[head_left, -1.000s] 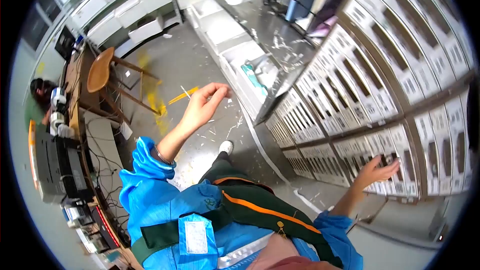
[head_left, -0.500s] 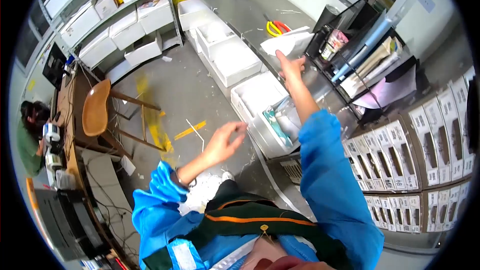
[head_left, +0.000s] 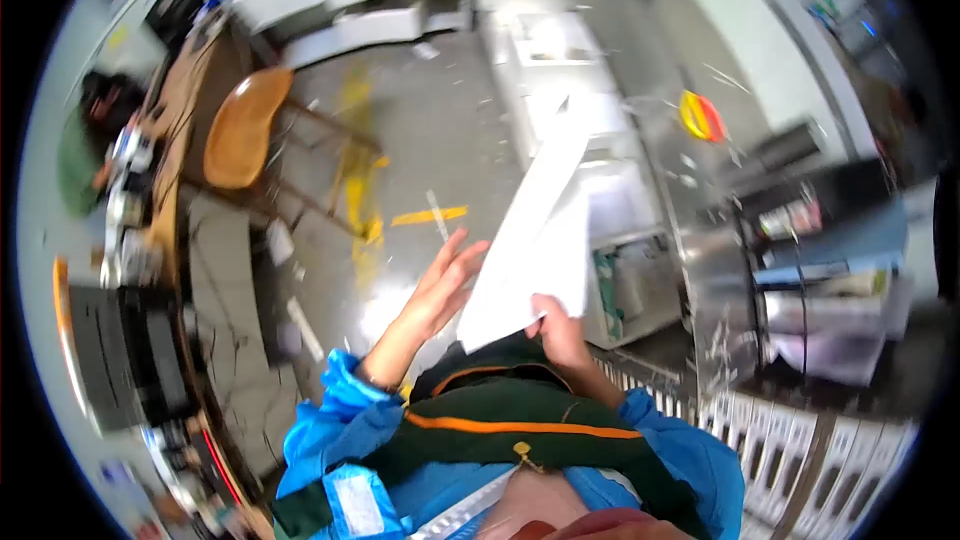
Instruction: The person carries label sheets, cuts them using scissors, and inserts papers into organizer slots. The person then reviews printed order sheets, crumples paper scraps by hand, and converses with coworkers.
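White sheets of paper (head_left: 530, 250) hang in front of my body, their far ends fanned out and blurred. My right hand (head_left: 562, 332) grips them at the near right edge, thumb on top. Just left of the paper is my left hand (head_left: 437, 288), fingers spread and nothing in them. How many sheets there are cannot be made out.
White bins (head_left: 625, 195) line the floor ahead. On the counter at right lie a yellow-and-red looped item (head_left: 702, 117) and a black mesh rack (head_left: 800, 270) of papers. A wooden chair (head_left: 245, 130) stands left, near a person in green (head_left: 80, 155) at a desk.
My right hand has come back from the counter by the rack, bringing the white paper in front of me. My left hand stays open, and the view has turned.
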A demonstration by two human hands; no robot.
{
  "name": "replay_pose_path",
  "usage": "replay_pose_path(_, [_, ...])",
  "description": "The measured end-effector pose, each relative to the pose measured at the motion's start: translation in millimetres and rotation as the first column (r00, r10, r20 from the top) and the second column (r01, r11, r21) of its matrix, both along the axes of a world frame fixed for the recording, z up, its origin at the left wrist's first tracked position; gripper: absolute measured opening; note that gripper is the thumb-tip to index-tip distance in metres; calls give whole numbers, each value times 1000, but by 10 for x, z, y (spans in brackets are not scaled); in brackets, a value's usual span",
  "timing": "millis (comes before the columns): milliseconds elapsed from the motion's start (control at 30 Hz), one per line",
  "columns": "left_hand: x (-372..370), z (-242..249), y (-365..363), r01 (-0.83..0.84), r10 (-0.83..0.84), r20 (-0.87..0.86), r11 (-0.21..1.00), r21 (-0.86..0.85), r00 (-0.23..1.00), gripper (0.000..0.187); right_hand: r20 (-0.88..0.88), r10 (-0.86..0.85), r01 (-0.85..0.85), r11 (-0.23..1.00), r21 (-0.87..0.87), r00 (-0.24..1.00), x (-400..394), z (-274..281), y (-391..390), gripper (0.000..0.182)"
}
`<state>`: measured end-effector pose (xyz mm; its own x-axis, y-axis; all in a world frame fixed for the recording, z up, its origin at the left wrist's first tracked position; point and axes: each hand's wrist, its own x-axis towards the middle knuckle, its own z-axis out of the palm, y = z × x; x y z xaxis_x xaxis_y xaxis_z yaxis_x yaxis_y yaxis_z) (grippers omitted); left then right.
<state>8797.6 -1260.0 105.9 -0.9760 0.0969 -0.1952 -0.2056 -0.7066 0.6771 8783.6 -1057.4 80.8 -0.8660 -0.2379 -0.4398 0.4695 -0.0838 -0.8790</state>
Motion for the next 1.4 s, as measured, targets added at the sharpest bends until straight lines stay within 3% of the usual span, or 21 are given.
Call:
replay_pose_path(33, [-33,14,-38,-134,132,40,990,53,990,67,76,192,-195,980,35,978,13,-61,-137,10])
replay_pose_path(133, [87,-290,-191,-265,383,345,901,-343,857,64,138,494,-506,860,69,858,16,-133,-494,18])
replay_pose_path(200, [294,-269,-225,-566,598,507,789,-237,621,64,189,685,-686,724,-73,704,-161,-47,-629,22])
replay_pose_path(233, [375,-155,-215,-646,680,486,715,-269,550,64,-43,674,-672,726,-148,737,-182,-140,-716,30])
replay_pose_path(267, [548,-256,-212,-664,761,419,642,-383,495,63,100,778,-748,624,-226,620,-254,-224,-754,32])
replay_pose_path(333, [617,-49,-145,-654,865,266,498,-569,427,54,89,818,-768,566,-300,568,-312,-267,-918,30])
replay_pose_path(367, [625,-84,-85,-709,933,115,335,-620,340,51,233,811,-730,585,-352,537,-383,-122,-989,30])
replay_pose_path(433, [822,-303,-50,-606,970,11,161,-779,243,47,390,852,-609,522,-597,349,-337,-228,-1155,46])
replay_pose_path(500, [1121,-575,4,-440,936,-37,130,-889,351,38,389,883,-690,453,-565,262,-396,-4,-1242,58])
replay_pose_path(567, [1271,-618,156,-83,726,-150,-127,-988,671,38,450,848,-723,495,-482,281,-313,-2,-1302,39])
replay_pose_path(600, [1289,-550,278,-95,707,-97,-42,-995,700,39,380,834,-695,546,-467,400,-74,-413,-1318,39])
replay_pose_path(633, [1291,-452,384,-110,695,-69,15,-994,716,41,497,794,-643,589,-490,350,-98,-353,-1319,38])
replay_pose_path(700, [1379,-158,374,6,651,27,35,-999,759,42,459,826,-747,524,-410,327,-31,-498,-1378,34])
replay_pose_path(767, [1519,41,367,-150,617,-70,79,-985,784,56,530,775,-647,605,-465,344,2,-249,-1568,35])
replay_pose_path(867, [1800,68,406,-47,681,-136,-147,-988,720,91,518,833,-755,465,-463,195,378,-267,-1815,31])
replay_pose_path(967, [2292,119,368,-51,784,-248,-268,-962,569,94,515,854,-872,198,-447,-70,1024,-201,-1828,31])
replay_pose_path(1033, [2621,32,405,-172,864,-240,-181,-968,442,94,386,910,-921,12,-389,-151,1373,-264,-1875,33])
replay_pose_path(1133, [3090,-92,402,-330,947,-178,-84,-940,267,90,269,871,-892,-326,-312,-412,1865,-162,-2057,36])
replay_pose_path(1267, [3599,-123,253,-587,991,-56,-119,-801,-124,83,158,853,-832,-417,-366,-497,2528,35,-2315,44])
replay_pose_path(1367, [4192,-182,-39,-442,866,-166,-395,-805,-473,72,236,870,-785,-236,-572,-434,2985,198,-2364,58])
replay_pose_path(1400, [4349,-153,-49,-447,849,-139,-400,-800,-509,68,198,878,-802,-279,-528,-436,3084,226,-2381,65])
